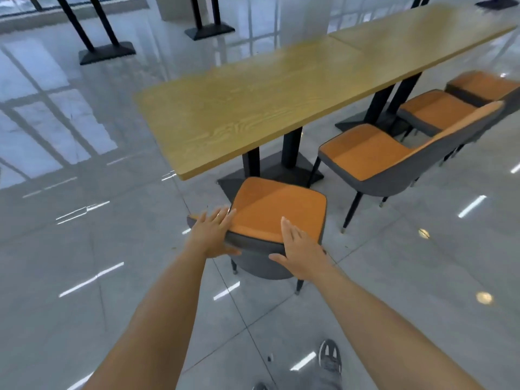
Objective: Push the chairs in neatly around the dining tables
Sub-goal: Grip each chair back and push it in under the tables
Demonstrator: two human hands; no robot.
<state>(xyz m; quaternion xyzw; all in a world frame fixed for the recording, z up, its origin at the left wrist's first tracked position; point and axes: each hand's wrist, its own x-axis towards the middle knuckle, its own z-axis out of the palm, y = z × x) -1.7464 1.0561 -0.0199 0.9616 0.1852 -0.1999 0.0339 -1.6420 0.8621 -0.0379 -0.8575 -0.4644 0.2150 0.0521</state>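
Observation:
An orange-and-grey chair [277, 209] stands at the near end of the long wooden table [253, 114], its seat partly under the tabletop's edge. My left hand [213, 235] lies flat over the left part of its grey backrest, fingers spread. My right hand [298, 249] rests flat on the backrest's right part, fingers together and pointing at the table. Neither hand is curled around the backrest. A second chair [371, 156] stands angled away from the table's right side.
Two more orange seats [436, 111] [484, 85] sit further along the table's right side. Black table pedestals [270, 175] stand beneath the top. Other table bases [107, 52] are at the far left. Glossy tiled floor spreads to the left. My shoe [329, 358] is below.

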